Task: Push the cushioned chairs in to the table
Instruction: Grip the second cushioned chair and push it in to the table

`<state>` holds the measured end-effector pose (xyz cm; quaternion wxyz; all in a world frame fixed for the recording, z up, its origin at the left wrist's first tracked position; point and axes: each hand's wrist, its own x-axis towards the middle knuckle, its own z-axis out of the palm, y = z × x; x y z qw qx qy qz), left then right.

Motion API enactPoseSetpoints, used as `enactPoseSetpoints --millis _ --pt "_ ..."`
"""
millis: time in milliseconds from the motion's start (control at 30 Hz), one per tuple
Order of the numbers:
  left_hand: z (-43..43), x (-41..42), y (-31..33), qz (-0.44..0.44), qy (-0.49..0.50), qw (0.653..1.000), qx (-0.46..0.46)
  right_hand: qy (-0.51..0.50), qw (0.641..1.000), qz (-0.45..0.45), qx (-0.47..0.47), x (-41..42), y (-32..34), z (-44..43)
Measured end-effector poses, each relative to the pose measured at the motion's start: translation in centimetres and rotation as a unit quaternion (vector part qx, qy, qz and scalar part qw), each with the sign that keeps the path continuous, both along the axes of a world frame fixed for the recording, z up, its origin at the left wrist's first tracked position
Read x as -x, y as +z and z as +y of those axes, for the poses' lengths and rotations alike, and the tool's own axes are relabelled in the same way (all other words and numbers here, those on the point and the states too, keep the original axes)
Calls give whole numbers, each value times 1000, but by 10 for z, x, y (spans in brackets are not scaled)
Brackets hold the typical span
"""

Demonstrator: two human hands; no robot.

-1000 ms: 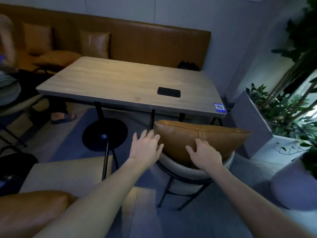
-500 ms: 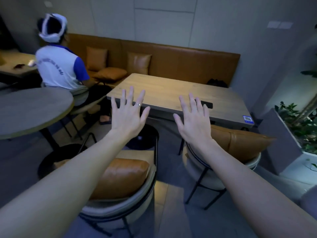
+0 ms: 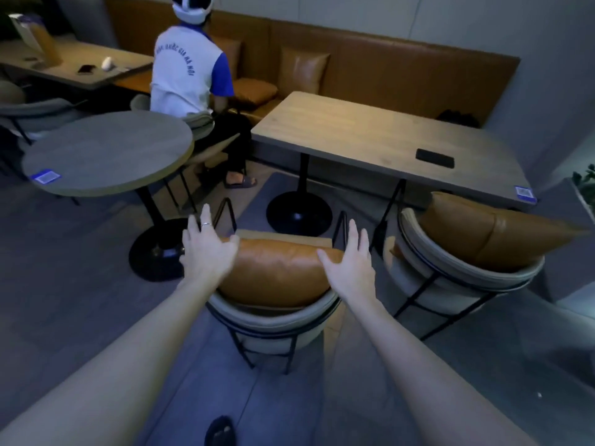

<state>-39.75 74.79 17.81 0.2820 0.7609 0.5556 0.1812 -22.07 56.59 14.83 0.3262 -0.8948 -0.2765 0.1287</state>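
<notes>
Two round white chairs with black wire frames stand at the near side of the rectangular wooden table (image 3: 360,136). The right chair (image 3: 463,284) sits close under the table's edge, an orange cushion (image 3: 489,233) leaning in it. The left chair (image 3: 270,323) stands farther back, in front of me, with its own orange cushion (image 3: 277,272). My left hand (image 3: 206,249) is open at the cushion's left end, thumb touching it. At the cushion's right end is my right hand (image 3: 351,259), fingers spread, thumb on the leather.
A black phone (image 3: 434,157) lies on the table. A round table (image 3: 109,149) stands to the left, and a person in a white and blue shirt (image 3: 190,69) sits behind it. An orange bench (image 3: 386,62) lines the wall. Plants (image 3: 586,185) stand at the right edge.
My view has swung left from the right chair. Both hands left that chair's cushion, lifted with fingers spread, and now come down at the two ends of the left chair's cushion.
</notes>
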Motion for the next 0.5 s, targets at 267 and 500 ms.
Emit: enactPoseSetpoints --millis 267,500 --pt "60 41 -94 -46 74 979 183 -139 967 215 6 36 -82 38" --pt "102 39 -162 -51 129 932 334 -266 944 180 -80 45 -124 66"
